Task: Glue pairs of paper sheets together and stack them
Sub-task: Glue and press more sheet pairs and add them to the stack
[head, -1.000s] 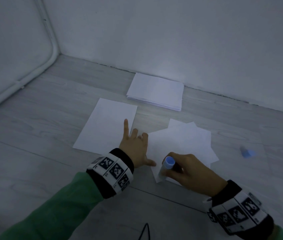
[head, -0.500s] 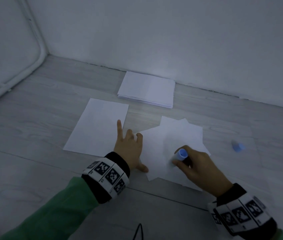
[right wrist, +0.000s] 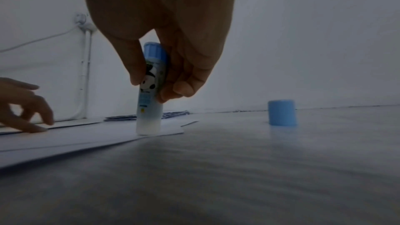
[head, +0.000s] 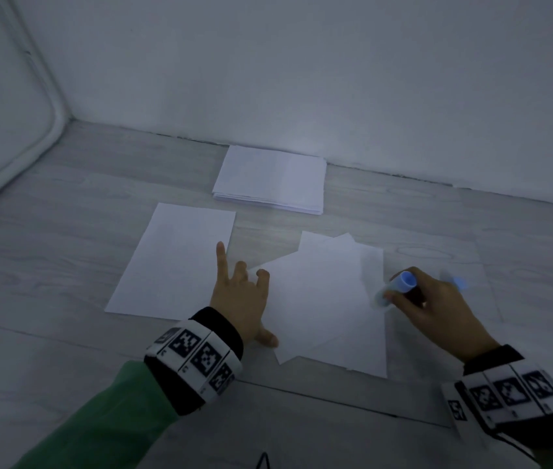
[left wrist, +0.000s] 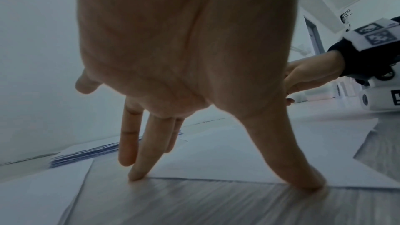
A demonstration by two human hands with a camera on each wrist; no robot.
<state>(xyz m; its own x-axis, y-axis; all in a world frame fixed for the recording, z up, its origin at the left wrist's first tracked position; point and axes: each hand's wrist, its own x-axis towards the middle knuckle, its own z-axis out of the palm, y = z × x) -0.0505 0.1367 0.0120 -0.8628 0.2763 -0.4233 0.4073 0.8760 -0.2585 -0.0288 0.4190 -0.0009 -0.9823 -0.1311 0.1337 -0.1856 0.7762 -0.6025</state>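
Note:
A fanned pile of white sheets lies on the floor in front of me. My right hand grips an uncapped glue stick with its tip pressed on the top sheet's right edge. My left hand rests with spread fingers on the pile's left edge, thumb and fingertips touching down. A single white sheet lies to the left. A neat paper stack sits near the wall.
The blue glue cap stands on the grey wood-look floor just right of my right hand. White walls meet in a corner with a pipe at the left. A black cable end shows at the bottom edge.
My right hand has swept the glue stick from the pile's near-left part across to its right edge. The left hand has stayed on the pile's left edge.

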